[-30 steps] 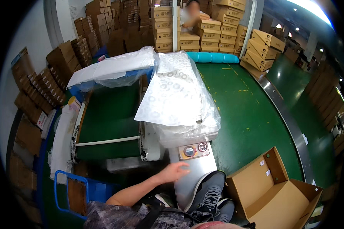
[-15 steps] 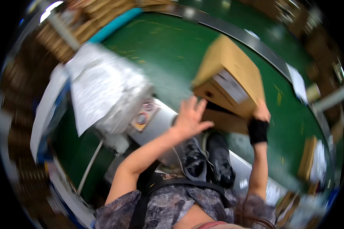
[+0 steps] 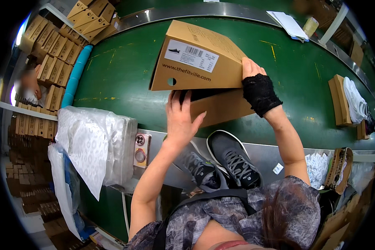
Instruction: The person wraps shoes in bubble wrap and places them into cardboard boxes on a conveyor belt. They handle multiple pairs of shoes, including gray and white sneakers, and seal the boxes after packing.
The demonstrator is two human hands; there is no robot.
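A brown cardboard shoebox [image 3: 204, 56] is tilted above the green work surface, its lid partly raised and a dark gap showing between lid and base. My right hand [image 3: 253, 68], with a black wristband, grips the box at its right edge. Below the gap, my left hand [image 3: 180, 118] is open, fingers stretched and thumb apart, its fingertips at the lid's lower edge. Two dark grey lace-up sneakers, a right one [image 3: 233, 156] and a left one [image 3: 198, 166], lie on the metal ledge close to my body. The left sneaker is partly hidden by my left arm.
A plastic-wrapped stack of white paper [image 3: 87, 141] stands at the left, beside a phone [image 3: 141, 150]. Stacked shoeboxes [image 3: 54, 50] line the far left, where another person partly shows. A clipboard [image 3: 289, 25] lies at the back; white shoes [image 3: 355, 100] are at the right.
The box has moved left in the view and turned so its labelled end faces me. My left hand has shifted left, staying beside the box's gap; my right hand keeps its hold.
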